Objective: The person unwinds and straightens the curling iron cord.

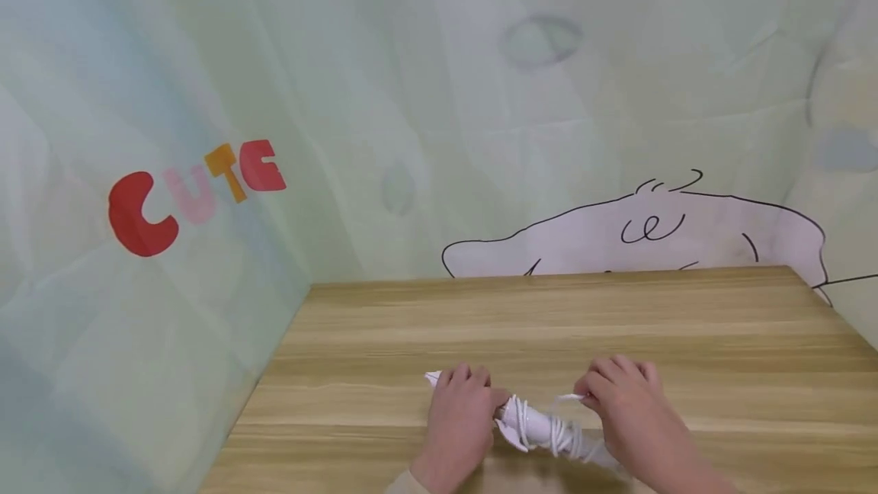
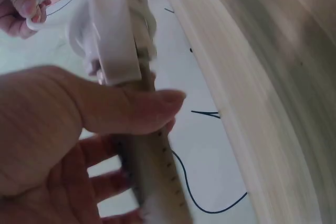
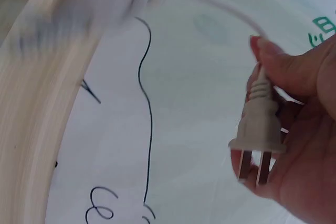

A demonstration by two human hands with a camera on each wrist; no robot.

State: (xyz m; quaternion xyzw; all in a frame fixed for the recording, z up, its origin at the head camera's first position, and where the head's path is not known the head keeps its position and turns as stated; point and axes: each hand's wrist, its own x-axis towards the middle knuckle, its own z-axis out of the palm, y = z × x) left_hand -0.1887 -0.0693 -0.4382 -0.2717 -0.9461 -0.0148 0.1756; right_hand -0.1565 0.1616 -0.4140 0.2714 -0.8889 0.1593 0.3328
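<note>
A white hair iron (image 1: 536,425) with a long rod-like body lies slantwise low over the table, its white cord (image 1: 564,437) wound in several loops around the handle. My left hand (image 1: 461,412) grips the far-left end, where rows of small dark dots line the barrel (image 2: 160,182); the thumb presses across it in the left wrist view. Beyond the loops, my right hand (image 1: 627,406) pinches the cord's free end between thumb and fingers. A two-pin plug (image 3: 258,121) hangs just below that pinch, against the curled fingers. From the head view the plug is hidden behind the right hand.
The wood-grain table (image 1: 357,341) extends behind and to both sides of the hands. A pale printed cloth (image 1: 384,97) stands along its back and left edges, with coloured letters (image 1: 144,216) and a line-drawn figure (image 1: 583,238).
</note>
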